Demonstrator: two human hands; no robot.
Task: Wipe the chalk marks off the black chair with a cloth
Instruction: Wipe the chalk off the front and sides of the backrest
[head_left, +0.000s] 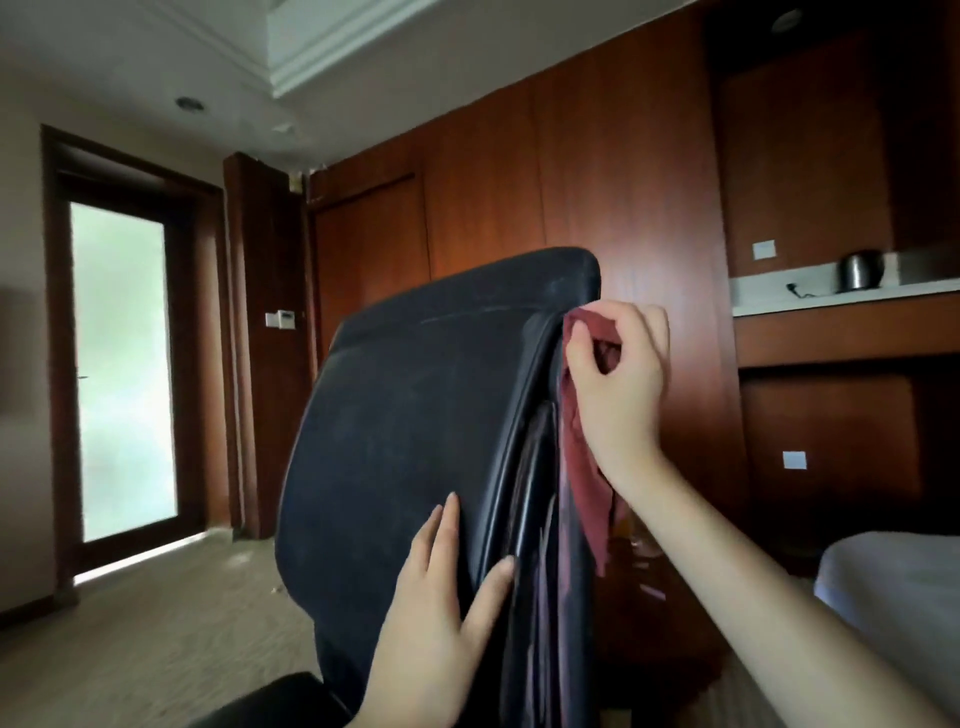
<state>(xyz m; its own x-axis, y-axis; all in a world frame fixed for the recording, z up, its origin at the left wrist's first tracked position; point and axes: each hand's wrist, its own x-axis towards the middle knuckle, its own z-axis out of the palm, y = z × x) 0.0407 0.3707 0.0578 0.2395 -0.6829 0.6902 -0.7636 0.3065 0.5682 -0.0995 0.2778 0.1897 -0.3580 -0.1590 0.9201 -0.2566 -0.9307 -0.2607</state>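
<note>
The black chair (405, 415) fills the middle of the head view, its tall backrest tilted and seen from the front-left, with faint pale chalk smears near the top edge. My right hand (618, 374) grips a dark red cloth (584, 467) against the chair's upper right side edge; the cloth hangs down behind the edge. My left hand (441, 613) rests flat with straight fingers on the lower backrest, thumb on the side seam.
Wood-panelled walls stand close behind the chair. A counter niche with a metal kettle (862, 270) is at the right. A white bed corner (893, 587) is at the lower right. A glass door (122, 374) and carpeted floor lie to the left.
</note>
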